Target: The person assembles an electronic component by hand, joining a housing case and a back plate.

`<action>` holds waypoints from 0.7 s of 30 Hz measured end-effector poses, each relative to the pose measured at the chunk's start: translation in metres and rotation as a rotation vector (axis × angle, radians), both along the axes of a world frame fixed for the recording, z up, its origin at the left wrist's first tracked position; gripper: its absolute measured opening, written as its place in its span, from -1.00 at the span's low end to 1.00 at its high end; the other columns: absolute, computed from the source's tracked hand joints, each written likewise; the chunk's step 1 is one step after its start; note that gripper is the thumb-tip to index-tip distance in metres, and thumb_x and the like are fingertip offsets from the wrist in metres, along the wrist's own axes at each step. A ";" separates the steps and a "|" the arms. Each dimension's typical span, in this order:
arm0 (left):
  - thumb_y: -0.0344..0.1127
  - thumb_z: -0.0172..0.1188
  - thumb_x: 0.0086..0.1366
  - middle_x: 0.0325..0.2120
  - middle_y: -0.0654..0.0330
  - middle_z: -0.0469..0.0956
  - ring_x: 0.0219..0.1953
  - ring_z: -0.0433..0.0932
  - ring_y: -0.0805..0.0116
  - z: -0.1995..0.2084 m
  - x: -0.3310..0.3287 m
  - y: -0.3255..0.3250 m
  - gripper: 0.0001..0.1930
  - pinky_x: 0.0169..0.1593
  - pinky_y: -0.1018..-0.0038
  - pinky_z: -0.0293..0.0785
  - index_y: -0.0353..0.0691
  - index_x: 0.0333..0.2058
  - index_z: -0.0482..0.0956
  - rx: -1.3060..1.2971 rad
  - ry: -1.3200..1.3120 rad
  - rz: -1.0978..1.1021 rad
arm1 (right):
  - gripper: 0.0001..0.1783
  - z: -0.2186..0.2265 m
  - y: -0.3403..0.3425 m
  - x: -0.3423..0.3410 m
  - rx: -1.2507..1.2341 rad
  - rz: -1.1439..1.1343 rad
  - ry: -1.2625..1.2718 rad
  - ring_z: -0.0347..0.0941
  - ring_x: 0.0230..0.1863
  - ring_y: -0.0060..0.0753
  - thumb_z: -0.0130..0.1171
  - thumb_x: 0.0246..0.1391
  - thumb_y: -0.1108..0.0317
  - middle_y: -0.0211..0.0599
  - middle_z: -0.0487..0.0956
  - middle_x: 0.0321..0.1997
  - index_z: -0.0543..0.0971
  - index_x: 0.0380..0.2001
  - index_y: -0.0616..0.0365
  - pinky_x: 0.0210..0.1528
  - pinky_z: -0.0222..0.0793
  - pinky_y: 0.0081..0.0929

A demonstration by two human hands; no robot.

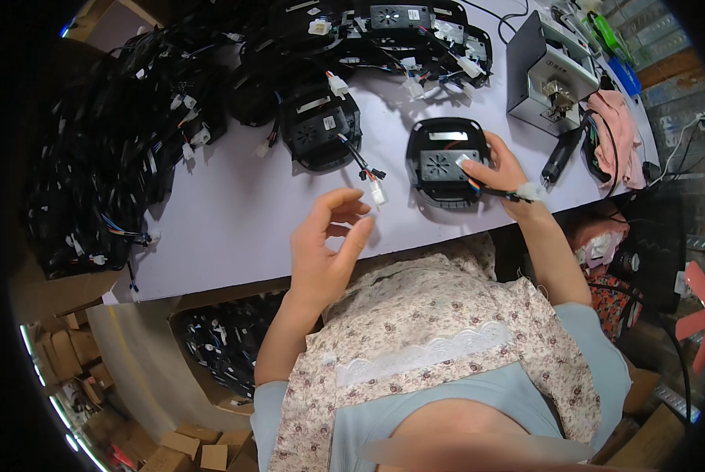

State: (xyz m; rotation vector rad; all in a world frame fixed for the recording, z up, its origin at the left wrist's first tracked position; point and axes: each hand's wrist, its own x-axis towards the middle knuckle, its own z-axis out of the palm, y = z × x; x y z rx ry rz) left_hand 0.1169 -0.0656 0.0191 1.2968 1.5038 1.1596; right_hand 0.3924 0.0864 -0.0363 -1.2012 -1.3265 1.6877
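My right hand (507,169) grips the right side of a black plastic housing (445,193), its thumb lying on the grey plate (439,166) with round slotted vents. A bundle of coloured wires with a whitish connector (530,192) runs across that hand. My left hand (321,252) is held over the table's front edge, fingers curved and apart from the thumb, with nothing in it. Just beyond its fingertips lies a white connector (378,193) on wires from a second black housing (318,130), which rests on the table to the left of the held one.
Several more black housings (392,47) line the back of the white table (226,236). A large heap of black wired parts (108,149) covers the left. At right stand a grey metal machine (553,75), a black screwdriver (561,157) and a pink cloth (616,134).
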 end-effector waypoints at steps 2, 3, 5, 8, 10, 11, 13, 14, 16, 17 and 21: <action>-0.46 0.29 0.31 -0.13 0.15 0.64 -0.10 0.60 0.42 -0.006 -0.009 -0.001 -0.62 0.00 0.49 0.50 -0.30 0.09 0.50 -0.019 -0.027 0.031 | -0.09 -0.006 0.012 -0.011 0.065 -0.012 0.018 0.53 -0.13 -0.46 0.50 0.05 0.20 -0.15 0.55 -0.06 0.24 0.34 0.30 -0.14 0.49 -0.54; -0.44 0.31 0.30 -0.13 0.15 0.65 -0.07 0.60 0.39 -0.014 -0.017 0.001 -0.61 0.01 0.47 0.48 -0.30 0.09 0.51 0.097 0.194 0.059 | -0.08 -0.005 0.019 -0.016 0.054 -0.010 -0.083 0.54 -0.16 -0.45 0.50 0.04 0.17 -0.15 0.54 -0.08 0.24 0.34 0.31 -0.20 0.49 -0.54; -0.41 0.35 0.22 -0.05 0.12 0.63 0.07 0.55 0.23 -0.026 -0.036 0.006 -0.55 0.15 0.32 0.42 -0.29 0.10 0.53 0.295 0.564 0.173 | -0.02 0.004 0.024 -0.031 0.074 -0.004 -0.201 0.55 -0.23 -0.42 0.49 0.03 0.07 -0.16 0.52 -0.13 0.21 0.35 0.31 -0.36 0.46 -0.53; -0.39 0.39 0.16 0.08 0.09 0.57 0.20 0.46 0.08 -0.021 -0.061 0.042 -0.48 0.28 0.20 0.32 -0.29 0.11 0.52 0.458 0.832 0.164 | -0.01 -0.001 0.021 -0.034 0.127 -0.030 -0.248 0.56 -0.22 -0.41 0.49 0.04 0.09 -0.14 0.53 -0.13 0.17 0.36 0.28 -0.35 0.50 -0.48; -0.37 0.40 0.14 0.13 0.09 0.53 0.23 0.43 0.03 -0.024 -0.067 0.063 -0.46 0.33 0.16 0.27 -0.26 0.12 0.52 0.466 0.866 0.074 | -0.02 0.002 0.017 -0.039 0.138 -0.047 -0.228 0.58 -0.21 -0.38 0.49 0.04 0.11 -0.12 0.54 -0.13 0.16 0.36 0.26 -0.33 0.55 -0.44; -0.36 0.42 0.13 0.18 0.10 0.49 0.26 0.39 -0.01 -0.026 -0.071 0.071 -0.45 0.37 0.11 0.23 -0.24 0.13 0.52 0.479 0.895 -0.026 | -0.03 0.010 0.015 -0.043 0.112 -0.038 -0.278 0.58 -0.21 -0.37 0.49 0.03 0.13 -0.11 0.54 -0.11 0.17 0.35 0.25 -0.30 0.56 -0.43; -0.35 0.42 0.13 0.18 0.11 0.49 0.25 0.40 0.01 -0.039 -0.079 0.087 -0.45 0.37 0.10 0.23 -0.21 0.13 0.53 0.480 0.921 -0.082 | -0.05 0.016 0.010 -0.046 0.051 -0.059 -0.306 0.60 -0.22 -0.33 0.52 0.00 0.15 -0.06 0.56 -0.11 0.21 0.33 0.23 -0.26 0.56 -0.41; -0.34 0.42 0.14 0.18 0.12 0.48 0.25 0.42 0.03 -0.046 -0.083 0.091 -0.45 0.37 0.09 0.24 -0.18 0.13 0.53 0.476 0.952 -0.141 | -0.05 0.015 0.011 -0.046 0.055 -0.058 -0.309 0.60 -0.22 -0.33 0.52 0.00 0.15 -0.06 0.56 -0.11 0.21 0.33 0.23 -0.26 0.56 -0.41; -0.36 0.40 0.15 0.15 0.13 0.50 0.22 0.45 0.09 -0.053 -0.087 0.097 -0.48 0.37 0.08 0.26 -0.14 0.13 0.55 0.468 0.869 -0.147 | -0.03 0.007 0.014 -0.042 0.065 -0.020 -0.385 0.60 -0.22 -0.32 0.55 -0.05 0.14 -0.03 0.57 -0.13 0.23 0.32 0.21 -0.26 0.54 -0.41; -0.38 0.39 0.15 0.15 0.15 0.50 0.20 0.47 0.10 -0.055 -0.090 0.097 -0.48 0.37 0.08 0.27 -0.14 0.13 0.55 0.478 0.894 -0.150 | -0.02 0.006 0.013 -0.043 0.062 -0.028 -0.377 0.60 -0.23 -0.32 0.57 -0.08 0.12 0.00 0.58 -0.14 0.26 0.31 0.21 -0.28 0.52 -0.43; -0.41 0.38 0.16 0.13 0.20 0.52 0.19 0.48 0.13 -0.050 -0.097 0.091 -0.49 0.36 0.08 0.29 -0.14 0.13 0.56 0.454 0.902 -0.158 | -0.01 -0.004 0.017 -0.049 0.104 -0.034 -0.378 0.59 -0.25 -0.32 0.56 -0.07 0.09 -0.03 0.58 -0.15 0.25 0.31 0.22 -0.30 0.51 -0.44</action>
